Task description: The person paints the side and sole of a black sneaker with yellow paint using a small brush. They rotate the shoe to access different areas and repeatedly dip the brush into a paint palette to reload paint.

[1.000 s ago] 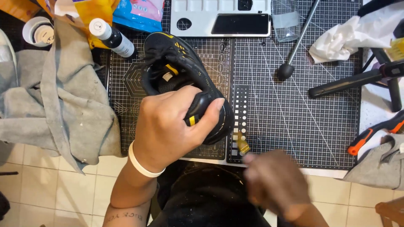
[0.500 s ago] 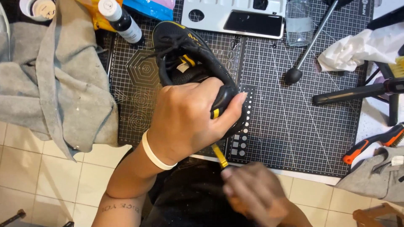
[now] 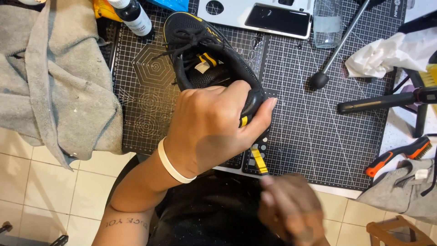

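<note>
Our left hand (image 3: 214,130) grips the shoe (image 3: 205,54) heel, toe pointing away, while our right hand (image 3: 291,209) pinches a tool (image 3: 259,160) just below at the mat's (image 3: 318,136) near edge.

Open run of black gridded cutting mat (image 3: 314,136) to my right of the black-and-yellow mesh sneaker (image 3: 205,59), down to the mat's near edge. Far edge blocked: white tray with a dark phone (image 3: 273,18), clear plastic cup (image 3: 327,25), black-capped bottle (image 3: 132,16). Black ball-tipped rod (image 3: 339,45) slants across the far right corner. Grey cloth (image 3: 54,77) covers the left edge.
</note>
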